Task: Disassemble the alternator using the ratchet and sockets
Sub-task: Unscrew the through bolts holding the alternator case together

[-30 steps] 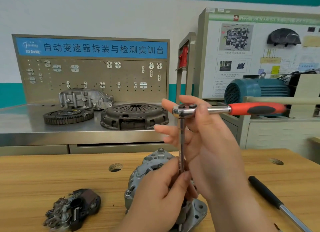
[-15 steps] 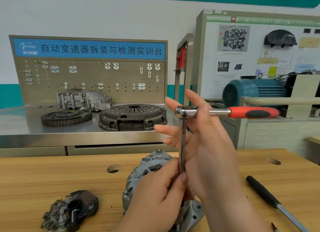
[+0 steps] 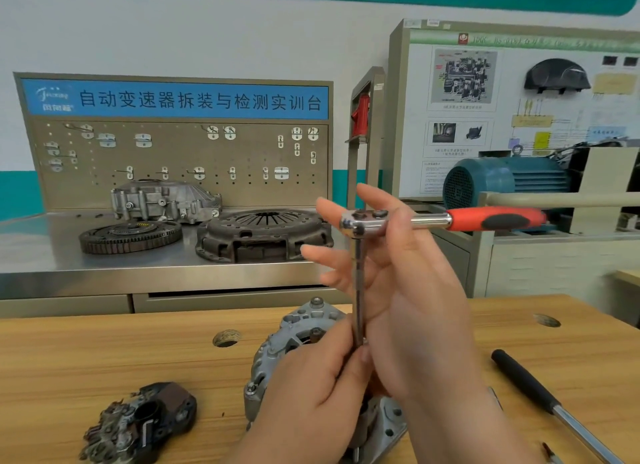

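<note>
The grey, ribbed alternator (image 3: 294,328) sits on the wooden worktop (image 3: 104,359), partly behind my hands. My left grip (image 3: 311,394) pinches the upright extension bar (image 3: 358,290) low down. My right grip (image 3: 408,307), fingers spread straight, steadies the chrome, red-handled ratchet (image 3: 360,221) on top.

We see through one wide-angle view worn on the head, facing forward and slightly down across the wooden bench (image 3: 104,359). It sits close: left hand (image 3: 311,397), right hand (image 3: 419,311), ratchet (image 3: 363,222) and alternator (image 3: 298,328) fill the lower middle. The steel counter (image 3: 104,273) and pegboard (image 3: 173,155) stand farther back, roughly facing us.
</note>
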Demonstrator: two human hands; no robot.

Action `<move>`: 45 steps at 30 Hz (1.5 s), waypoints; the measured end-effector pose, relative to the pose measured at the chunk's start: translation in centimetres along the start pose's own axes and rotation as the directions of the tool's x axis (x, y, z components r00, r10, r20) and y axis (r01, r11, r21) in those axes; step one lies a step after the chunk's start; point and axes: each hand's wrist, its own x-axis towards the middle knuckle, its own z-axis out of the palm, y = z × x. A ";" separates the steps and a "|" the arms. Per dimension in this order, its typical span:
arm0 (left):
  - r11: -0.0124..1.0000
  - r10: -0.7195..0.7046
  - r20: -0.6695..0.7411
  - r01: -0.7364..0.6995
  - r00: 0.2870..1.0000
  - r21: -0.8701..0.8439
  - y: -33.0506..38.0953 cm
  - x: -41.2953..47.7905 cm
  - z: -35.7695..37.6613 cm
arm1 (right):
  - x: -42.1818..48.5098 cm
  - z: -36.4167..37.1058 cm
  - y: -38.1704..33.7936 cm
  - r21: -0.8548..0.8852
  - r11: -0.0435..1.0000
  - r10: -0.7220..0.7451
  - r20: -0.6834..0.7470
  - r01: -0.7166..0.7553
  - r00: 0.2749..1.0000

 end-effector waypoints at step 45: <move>0.998 -0.013 -0.004 0.013 1.000 -0.068 -0.2 0.1 0.2 | 0.3 -0.5 -0.1 -0.015 0.993 0.116 -0.075 -0.118 0.990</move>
